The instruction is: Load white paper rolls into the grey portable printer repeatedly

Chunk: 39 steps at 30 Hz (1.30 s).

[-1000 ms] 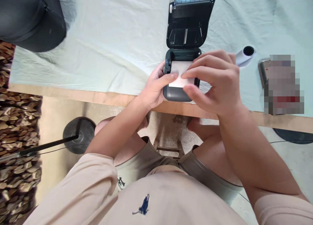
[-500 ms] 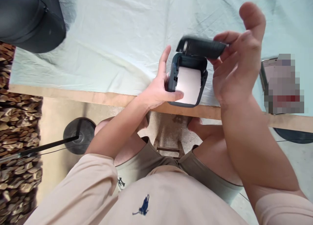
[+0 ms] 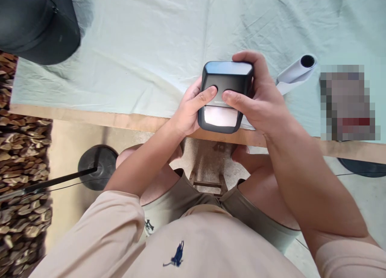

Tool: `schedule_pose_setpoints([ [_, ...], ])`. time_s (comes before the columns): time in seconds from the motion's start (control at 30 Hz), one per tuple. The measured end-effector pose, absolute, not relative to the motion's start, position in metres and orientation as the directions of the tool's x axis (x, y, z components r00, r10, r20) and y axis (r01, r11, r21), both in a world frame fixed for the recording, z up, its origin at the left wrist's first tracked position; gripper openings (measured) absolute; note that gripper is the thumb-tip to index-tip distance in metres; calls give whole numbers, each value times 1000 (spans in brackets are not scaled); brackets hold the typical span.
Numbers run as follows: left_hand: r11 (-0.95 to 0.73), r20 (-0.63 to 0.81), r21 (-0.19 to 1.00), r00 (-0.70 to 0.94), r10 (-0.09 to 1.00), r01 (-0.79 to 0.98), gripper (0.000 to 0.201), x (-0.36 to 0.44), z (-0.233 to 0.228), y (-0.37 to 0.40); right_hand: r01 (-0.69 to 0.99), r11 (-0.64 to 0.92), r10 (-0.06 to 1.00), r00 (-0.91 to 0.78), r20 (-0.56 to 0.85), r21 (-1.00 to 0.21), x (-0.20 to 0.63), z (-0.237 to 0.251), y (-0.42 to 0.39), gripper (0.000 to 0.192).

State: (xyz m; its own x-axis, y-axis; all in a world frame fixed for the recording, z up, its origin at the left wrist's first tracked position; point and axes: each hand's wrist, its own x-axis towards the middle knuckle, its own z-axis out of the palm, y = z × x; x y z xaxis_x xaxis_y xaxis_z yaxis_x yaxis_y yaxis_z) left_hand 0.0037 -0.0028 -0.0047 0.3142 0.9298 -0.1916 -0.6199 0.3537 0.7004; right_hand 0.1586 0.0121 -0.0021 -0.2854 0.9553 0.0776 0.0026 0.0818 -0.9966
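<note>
A small dark label printer [image 3: 221, 80] is held between both hands over the table's front edge, its lid closed. White paper [image 3: 220, 116] shows in the lower part of its top face. My left hand [image 3: 193, 105] grips the printer's left side, thumb on the lid. Around the right side wraps my right hand [image 3: 259, 95], its thumb also pressed on the lid and its fingers curled over the far corner. A roll of white paper [image 3: 294, 75] with a dark core lies just beyond my right hand.
A pale green cloth [image 3: 144, 40] covers the table, whose wooden edge [image 3: 120, 116] faces me. At the far left stands a large black object [image 3: 39, 24]. A phone-like item [image 3: 346, 103], blurred out, lies at right. Below left is a round black base [image 3: 98, 165] with a pole.
The printer's lid, raised in my right hand before, is now down over the paper. My right hand has moved left onto the printer, uncovering the paper roll.
</note>
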Motion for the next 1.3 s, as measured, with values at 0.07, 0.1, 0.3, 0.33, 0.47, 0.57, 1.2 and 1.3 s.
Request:
schedule_pose_setpoints([
  [0.07, 376, -191, 666, 339, 921, -644, 17, 2, -5, -2, 63, 94, 964, -255, 75, -994, 160, -5, 14, 69],
  [0.1, 391, -194, 648, 354, 915, -654, 16, 1, -5, -1, 93, 97, 967, -245, 72, -991, 160, -6, 15, 69],
  [0.3, 463, -246, 591, 398, 884, -661, 26, -8, -11, 9, 262, 215, 972, -156, 179, -941, 163, -7, 15, 66],
  [0.33, 455, -257, 609, 381, 888, -650, 24, -8, -12, 10, 275, 234, 968, -158, 197, -933, 164, -5, 14, 66],
  [0.47, 409, -249, 636, 327, 912, -655, 20, -7, -16, 12, 316, 227, 953, -266, 144, -921, 170, 3, 10, 67],
  [0.57, 418, -268, 604, 321, 908, -679, 22, -7, -15, 12, 344, 285, 932, -318, 174, -895, 175, 9, 9, 66],
  [1.2, 393, -159, 779, 453, 877, -488, 19, -5, -19, 8, 753, 386, 909, -214, 357, -533, 170, 32, 10, 4],
  [1.3, 379, -121, 795, 488, 864, -474, 17, -5, -20, 8, 871, 287, 958, -259, 124, -399, 166, 39, 7, 19],
])
